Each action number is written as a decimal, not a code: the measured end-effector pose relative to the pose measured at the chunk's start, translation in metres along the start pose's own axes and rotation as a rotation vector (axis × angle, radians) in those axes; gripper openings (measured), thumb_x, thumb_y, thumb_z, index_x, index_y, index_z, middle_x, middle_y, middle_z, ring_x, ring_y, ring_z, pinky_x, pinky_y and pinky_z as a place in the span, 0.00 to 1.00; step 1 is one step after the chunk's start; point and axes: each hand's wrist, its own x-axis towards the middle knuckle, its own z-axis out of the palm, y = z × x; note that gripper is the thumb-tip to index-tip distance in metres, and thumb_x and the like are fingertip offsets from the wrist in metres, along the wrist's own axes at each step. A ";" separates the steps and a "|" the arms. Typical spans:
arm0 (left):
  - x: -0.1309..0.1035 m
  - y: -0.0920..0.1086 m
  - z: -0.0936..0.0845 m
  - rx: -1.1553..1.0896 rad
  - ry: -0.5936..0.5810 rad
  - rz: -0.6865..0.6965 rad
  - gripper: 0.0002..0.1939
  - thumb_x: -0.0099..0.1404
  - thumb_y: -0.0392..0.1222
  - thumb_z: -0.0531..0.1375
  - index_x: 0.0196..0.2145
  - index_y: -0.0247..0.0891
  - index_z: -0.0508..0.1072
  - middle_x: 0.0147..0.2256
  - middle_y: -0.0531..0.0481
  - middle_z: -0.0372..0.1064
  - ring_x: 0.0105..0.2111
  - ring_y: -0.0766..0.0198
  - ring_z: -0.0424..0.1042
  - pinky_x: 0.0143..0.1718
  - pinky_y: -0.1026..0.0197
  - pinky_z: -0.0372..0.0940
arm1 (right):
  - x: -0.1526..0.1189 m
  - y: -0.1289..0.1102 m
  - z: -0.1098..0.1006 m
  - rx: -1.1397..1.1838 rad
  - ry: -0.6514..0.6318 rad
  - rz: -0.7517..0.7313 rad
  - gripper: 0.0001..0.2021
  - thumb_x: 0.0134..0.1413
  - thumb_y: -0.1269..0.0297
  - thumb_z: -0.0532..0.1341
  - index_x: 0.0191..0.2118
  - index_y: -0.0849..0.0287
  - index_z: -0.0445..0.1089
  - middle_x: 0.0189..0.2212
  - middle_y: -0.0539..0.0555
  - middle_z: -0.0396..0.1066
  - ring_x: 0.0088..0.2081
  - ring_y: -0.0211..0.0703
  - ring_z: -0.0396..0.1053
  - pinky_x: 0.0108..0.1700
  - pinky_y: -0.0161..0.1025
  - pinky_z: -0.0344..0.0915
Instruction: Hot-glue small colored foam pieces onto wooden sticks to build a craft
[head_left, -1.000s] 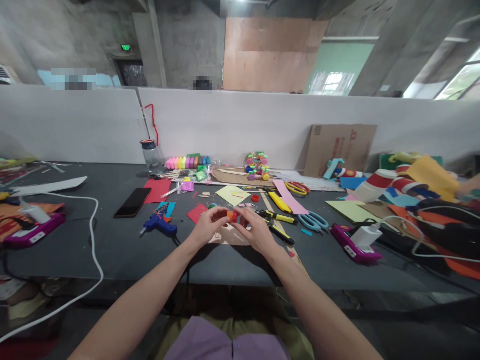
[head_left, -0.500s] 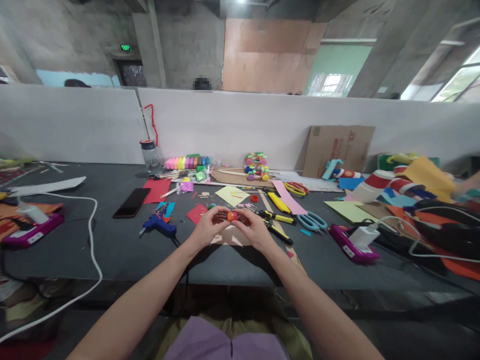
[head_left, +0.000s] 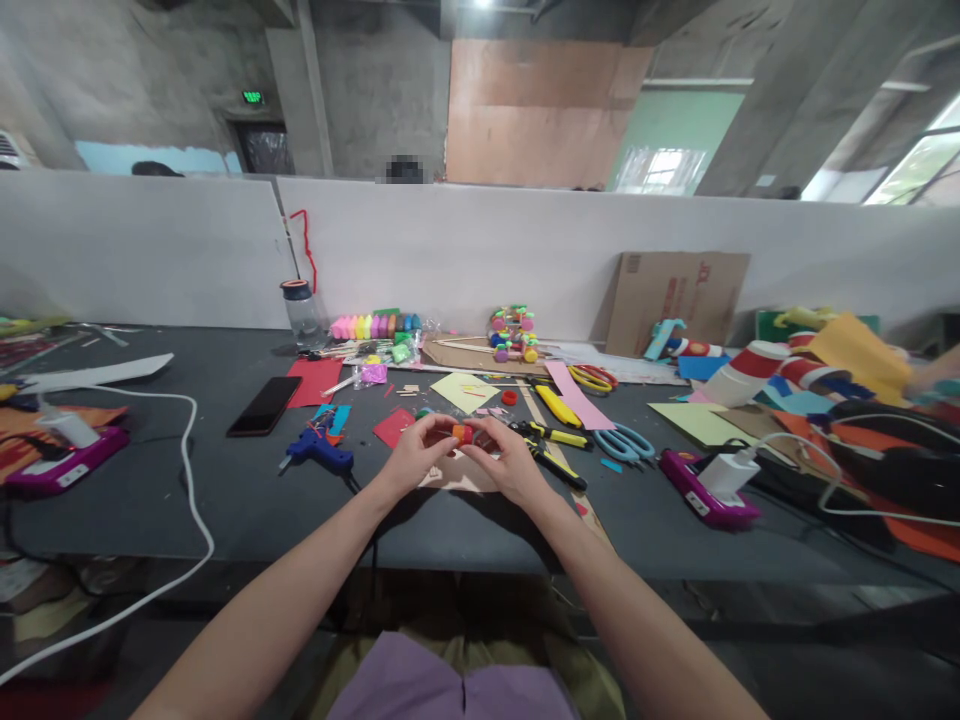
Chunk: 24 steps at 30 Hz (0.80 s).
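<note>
Between the fingertips of both hands is a small red and orange piece (head_left: 462, 434), its exact kind too small to make out. My left hand (head_left: 420, 450) pinches it from the left, and my right hand (head_left: 501, 455) pinches it from the right. Beneath the hands lies a light tan sheet (head_left: 461, 474), partly covered by my fingers. A red paper piece (head_left: 393, 428) is close to the left fingers. Just right of my right hand are yellow-and-black pliers (head_left: 559, 434).
A blue glue gun (head_left: 321, 452) and a black phone (head_left: 264, 406) lie to the left. Blue-handled scissors (head_left: 624, 443), a yellow cutter (head_left: 557, 404) and a purple power strip (head_left: 705, 490) are on the right. Colourful clay (head_left: 375, 326) and a bottle (head_left: 300, 312) stand at the back.
Both hands stay in nearly the same place, still holding the small red and orange piece. It has turned slightly and sits a little lower between the fingertips.
</note>
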 end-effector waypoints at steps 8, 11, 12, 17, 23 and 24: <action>-0.002 0.001 0.001 0.126 0.020 0.100 0.17 0.57 0.45 0.63 0.42 0.35 0.70 0.41 0.44 0.70 0.41 0.60 0.71 0.45 0.57 0.66 | 0.002 0.001 0.001 0.028 0.010 0.026 0.13 0.56 0.62 0.60 0.46 0.58 0.69 0.38 0.55 0.72 0.34 0.42 0.69 0.36 0.39 0.67; -0.001 0.001 0.002 0.128 0.020 0.059 0.18 0.57 0.47 0.62 0.43 0.35 0.69 0.41 0.43 0.70 0.41 0.60 0.71 0.43 0.58 0.66 | 0.001 0.002 0.001 0.008 0.009 0.008 0.12 0.56 0.62 0.59 0.46 0.57 0.69 0.38 0.55 0.71 0.34 0.41 0.68 0.36 0.39 0.66; -0.001 0.001 0.002 0.129 0.019 0.045 0.18 0.58 0.47 0.62 0.43 0.34 0.69 0.41 0.43 0.71 0.41 0.60 0.71 0.42 0.58 0.66 | 0.001 0.002 0.001 0.000 0.009 0.000 0.12 0.56 0.63 0.59 0.46 0.57 0.69 0.38 0.55 0.71 0.34 0.41 0.68 0.36 0.39 0.66; 0.000 -0.001 0.001 0.129 0.033 0.020 0.18 0.57 0.48 0.63 0.42 0.35 0.70 0.39 0.44 0.72 0.39 0.60 0.71 0.41 0.58 0.67 | 0.000 0.002 0.001 -0.019 0.018 -0.022 0.12 0.56 0.62 0.60 0.46 0.57 0.68 0.38 0.55 0.70 0.35 0.41 0.68 0.36 0.39 0.66; -0.001 0.001 0.000 0.128 0.038 0.061 0.17 0.55 0.46 0.64 0.41 0.35 0.71 0.39 0.45 0.72 0.40 0.59 0.72 0.44 0.57 0.66 | 0.001 0.003 0.001 0.019 -0.002 -0.008 0.12 0.57 0.62 0.59 0.46 0.56 0.69 0.37 0.55 0.71 0.35 0.43 0.69 0.36 0.39 0.67; -0.001 0.001 0.000 0.144 0.040 0.066 0.17 0.55 0.45 0.64 0.41 0.35 0.71 0.39 0.44 0.72 0.40 0.59 0.72 0.44 0.57 0.66 | 0.001 0.004 0.001 0.019 -0.002 -0.009 0.11 0.56 0.62 0.59 0.45 0.56 0.69 0.37 0.55 0.71 0.35 0.43 0.69 0.36 0.40 0.67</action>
